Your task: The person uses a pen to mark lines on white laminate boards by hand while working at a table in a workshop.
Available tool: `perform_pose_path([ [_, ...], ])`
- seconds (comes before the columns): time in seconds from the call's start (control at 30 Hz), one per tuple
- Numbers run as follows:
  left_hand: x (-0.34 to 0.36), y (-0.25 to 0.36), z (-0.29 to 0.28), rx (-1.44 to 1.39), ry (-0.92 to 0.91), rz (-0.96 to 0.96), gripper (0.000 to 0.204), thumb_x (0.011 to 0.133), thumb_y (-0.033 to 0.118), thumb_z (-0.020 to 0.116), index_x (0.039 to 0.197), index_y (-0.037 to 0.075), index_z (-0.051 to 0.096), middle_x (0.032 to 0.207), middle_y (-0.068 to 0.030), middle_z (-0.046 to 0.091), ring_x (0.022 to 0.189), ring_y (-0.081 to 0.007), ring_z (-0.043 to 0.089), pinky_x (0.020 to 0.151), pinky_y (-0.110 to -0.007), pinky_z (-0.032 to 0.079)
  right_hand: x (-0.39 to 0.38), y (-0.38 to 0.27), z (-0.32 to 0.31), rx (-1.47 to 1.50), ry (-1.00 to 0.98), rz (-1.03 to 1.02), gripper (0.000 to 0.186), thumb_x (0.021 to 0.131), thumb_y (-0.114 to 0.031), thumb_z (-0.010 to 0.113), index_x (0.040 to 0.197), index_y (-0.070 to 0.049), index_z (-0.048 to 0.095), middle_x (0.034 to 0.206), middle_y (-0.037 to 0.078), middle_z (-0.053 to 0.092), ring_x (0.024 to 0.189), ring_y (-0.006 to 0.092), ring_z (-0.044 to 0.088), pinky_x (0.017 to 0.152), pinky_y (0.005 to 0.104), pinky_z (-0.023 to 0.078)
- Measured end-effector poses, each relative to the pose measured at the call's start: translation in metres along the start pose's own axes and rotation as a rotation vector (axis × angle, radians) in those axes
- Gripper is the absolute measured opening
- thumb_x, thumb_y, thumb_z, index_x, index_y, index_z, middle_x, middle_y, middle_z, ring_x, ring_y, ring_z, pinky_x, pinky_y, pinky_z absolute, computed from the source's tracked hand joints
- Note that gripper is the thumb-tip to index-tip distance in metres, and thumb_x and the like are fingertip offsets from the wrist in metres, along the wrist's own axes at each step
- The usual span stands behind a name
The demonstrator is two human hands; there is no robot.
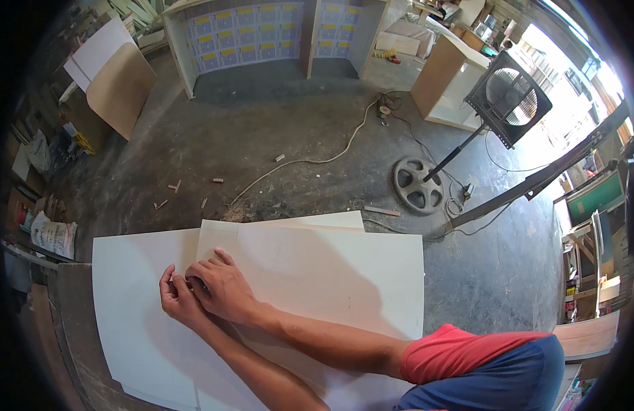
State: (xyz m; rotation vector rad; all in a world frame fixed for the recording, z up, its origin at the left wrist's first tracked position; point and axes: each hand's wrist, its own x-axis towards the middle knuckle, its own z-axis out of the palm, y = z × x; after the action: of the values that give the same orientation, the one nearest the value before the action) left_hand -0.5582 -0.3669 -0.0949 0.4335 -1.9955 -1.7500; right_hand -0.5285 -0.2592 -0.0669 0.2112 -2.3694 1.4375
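My left hand (178,299) and my right hand (224,286) are close together over white boards. The left fingers are curled toward the thumb. The right fingers bend down beside them, one knuckle raised. Anything between the fingers is too small or hidden to make out. Under the hands, a white board on the left (129,294) meets another white board on the right (392,281) along a seam. A further pale board (337,219) shows behind their far edge. My right forearm, in a red sleeve, crosses the right board.
A pedestal fan (512,99) on a round spoked base (417,185) stands at the right. A pale cable (317,161) and wood scraps (174,185) lie on the floor. Ahead are a large open cabinet (309,41) and a box-like cabinet (437,82); a brown panel (122,89) leans at left.
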Motion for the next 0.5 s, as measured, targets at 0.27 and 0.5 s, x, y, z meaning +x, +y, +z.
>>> perform_pose_path([
  [0.27, -0.0019, 0.0021, -0.0003, -0.039, -0.006, -0.014, 0.019, 0.097, 0.009, 0.06, 0.111, 0.001, 0.071, 0.07, 0.0004, 0.06, 0.062, -0.0065, 0.052, 0.055, -0.024, 0.043, 0.0005, 0.0008, 0.0015, -0.011, -0.001, -0.013, 0.007, 0.09, -0.013, 0.06, 0.093, -0.007, 0.062, 0.083, 0.01, 0.065, 0.09, 0.0286, 0.065, 0.112, 0.053, 0.033],
  [0.5, -0.0009, 0.0016, -0.001, -0.015, -0.009, -0.012, 0.019, 0.096, 0.007, 0.059, 0.111, 0.001, 0.071, 0.071, -0.0002, 0.061, 0.062, -0.0077, 0.053, 0.056, -0.025, 0.045, 0.0001, -0.0013, 0.0, -0.004, -0.011, 0.0, 0.009, 0.09, -0.013, 0.062, 0.097, -0.008, 0.063, 0.086, 0.011, 0.067, 0.09, 0.0302, 0.065, 0.111, 0.0523, 0.033],
])
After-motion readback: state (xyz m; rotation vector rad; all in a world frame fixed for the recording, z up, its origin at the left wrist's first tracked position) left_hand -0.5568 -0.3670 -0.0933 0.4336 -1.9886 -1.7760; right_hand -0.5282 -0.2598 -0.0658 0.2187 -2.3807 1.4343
